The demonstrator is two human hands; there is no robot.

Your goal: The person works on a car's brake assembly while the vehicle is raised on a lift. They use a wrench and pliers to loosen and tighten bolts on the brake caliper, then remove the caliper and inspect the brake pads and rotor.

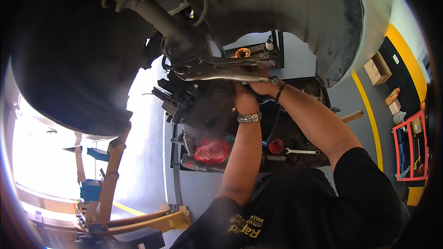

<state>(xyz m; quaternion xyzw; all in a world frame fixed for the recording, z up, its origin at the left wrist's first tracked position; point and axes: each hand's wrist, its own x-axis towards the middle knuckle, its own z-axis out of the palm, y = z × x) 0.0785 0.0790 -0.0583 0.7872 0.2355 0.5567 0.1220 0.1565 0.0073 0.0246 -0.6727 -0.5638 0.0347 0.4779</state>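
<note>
Head view: the left hand (246, 99) and right hand (261, 86) reach in at a metal suspension arm (214, 72) under a wheel arch (272, 4).
Hands: fingers mostly hidden behind metal; I cannot tell whether they are spread, pressed together or pinching.
Suspension arm: lies crosswise at centre, below the strut (159, 18), its bolt end (274, 80) to the right, near the right wrist.
Far tray (282, 50): holds 1 orange ring (242, 53) and 1 small white bottle (269, 45).
Near tray (293, 130): 1 red cloth (211, 151) at left; 1 round red cap (276, 146) and 1 combination wrench (302, 151) at right.
Red rack (398, 157): far right, holding blue and yellow items.
Cardboard box (377, 69): right, contents unseen.
Floor (362, 133): grey, 1 yellow stripe (369, 115) at right.
Left side: yellow lift arm (157, 225), bright light beyond.
</note>
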